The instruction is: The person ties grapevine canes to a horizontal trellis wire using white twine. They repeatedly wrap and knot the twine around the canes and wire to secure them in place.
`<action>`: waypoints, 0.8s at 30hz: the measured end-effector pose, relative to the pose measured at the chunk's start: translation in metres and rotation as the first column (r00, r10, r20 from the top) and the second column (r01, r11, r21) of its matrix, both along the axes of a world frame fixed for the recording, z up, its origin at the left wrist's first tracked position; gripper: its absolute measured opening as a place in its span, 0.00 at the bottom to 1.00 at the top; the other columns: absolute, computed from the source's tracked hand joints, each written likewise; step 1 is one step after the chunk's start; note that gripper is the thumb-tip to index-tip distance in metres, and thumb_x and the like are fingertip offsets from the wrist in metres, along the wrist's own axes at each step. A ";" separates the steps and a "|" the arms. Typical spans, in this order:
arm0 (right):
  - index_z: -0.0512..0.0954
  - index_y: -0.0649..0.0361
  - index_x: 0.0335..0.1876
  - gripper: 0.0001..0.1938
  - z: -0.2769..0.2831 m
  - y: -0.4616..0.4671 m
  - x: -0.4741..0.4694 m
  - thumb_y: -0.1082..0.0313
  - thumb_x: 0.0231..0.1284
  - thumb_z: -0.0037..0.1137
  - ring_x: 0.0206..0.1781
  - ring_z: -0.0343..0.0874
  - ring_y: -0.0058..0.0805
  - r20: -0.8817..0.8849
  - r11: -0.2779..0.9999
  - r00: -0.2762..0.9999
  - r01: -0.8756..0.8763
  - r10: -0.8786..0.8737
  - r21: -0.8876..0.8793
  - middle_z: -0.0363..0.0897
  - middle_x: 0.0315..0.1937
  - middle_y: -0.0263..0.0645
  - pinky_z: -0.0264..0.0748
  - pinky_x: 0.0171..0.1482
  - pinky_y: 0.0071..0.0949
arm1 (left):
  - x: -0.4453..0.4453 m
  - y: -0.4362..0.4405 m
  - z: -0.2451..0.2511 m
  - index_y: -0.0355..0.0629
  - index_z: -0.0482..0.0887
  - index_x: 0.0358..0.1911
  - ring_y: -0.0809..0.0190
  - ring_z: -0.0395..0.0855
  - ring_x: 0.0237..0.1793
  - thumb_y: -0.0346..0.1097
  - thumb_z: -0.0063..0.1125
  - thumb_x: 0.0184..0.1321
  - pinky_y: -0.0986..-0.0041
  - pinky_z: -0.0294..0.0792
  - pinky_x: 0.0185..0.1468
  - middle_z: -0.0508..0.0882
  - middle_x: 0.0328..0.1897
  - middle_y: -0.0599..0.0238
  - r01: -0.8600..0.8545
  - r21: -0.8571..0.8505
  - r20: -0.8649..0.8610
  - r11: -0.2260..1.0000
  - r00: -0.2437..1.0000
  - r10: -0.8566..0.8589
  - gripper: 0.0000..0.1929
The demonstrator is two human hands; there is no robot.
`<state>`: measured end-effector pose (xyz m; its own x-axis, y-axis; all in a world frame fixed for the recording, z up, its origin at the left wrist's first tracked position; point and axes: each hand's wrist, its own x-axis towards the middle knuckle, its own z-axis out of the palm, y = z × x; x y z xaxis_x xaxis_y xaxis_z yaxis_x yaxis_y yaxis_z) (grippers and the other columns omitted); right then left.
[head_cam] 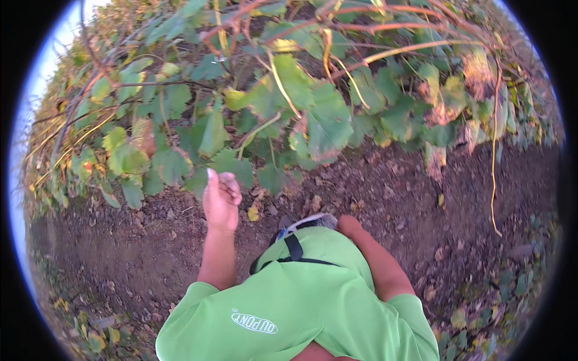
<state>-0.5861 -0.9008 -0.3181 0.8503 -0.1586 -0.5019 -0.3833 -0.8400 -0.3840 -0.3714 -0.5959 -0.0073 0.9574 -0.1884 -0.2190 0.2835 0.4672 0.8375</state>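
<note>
My left hand [221, 198] is raised just below the hanging grapevine leaves [230, 167], thumb up and fingers loosely curled, with nothing visible in it. My right hand [350, 223] is low in front of my waist, beside the pale rim of a bag or pouch [323, 219]. Its fingers are hidden, so what it holds cannot be told. Ahead of me hangs a large green vine leaf [329, 122] with browned edges, among reddish-brown canes [388, 27].
Canes arch across the top, and one thin dry tendril [494, 180] dangles at the right. Bare soil [126, 252] with fallen dry leaves runs underfoot. More low vine foliage [469, 325] grows behind me. A black strap [293, 247] crosses my green shirt.
</note>
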 end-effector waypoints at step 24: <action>0.90 0.58 0.43 0.13 0.083 -0.010 -0.046 0.60 0.56 0.64 0.44 0.89 0.48 0.427 0.707 0.618 0.704 -0.660 0.073 0.89 0.38 0.51 0.84 0.50 0.42 | 0.196 -0.048 0.060 0.38 0.85 0.59 0.72 0.84 0.39 0.32 0.60 0.73 0.78 0.77 0.42 0.90 0.49 0.66 0.119 0.142 0.370 0.983 0.915 -0.164 0.14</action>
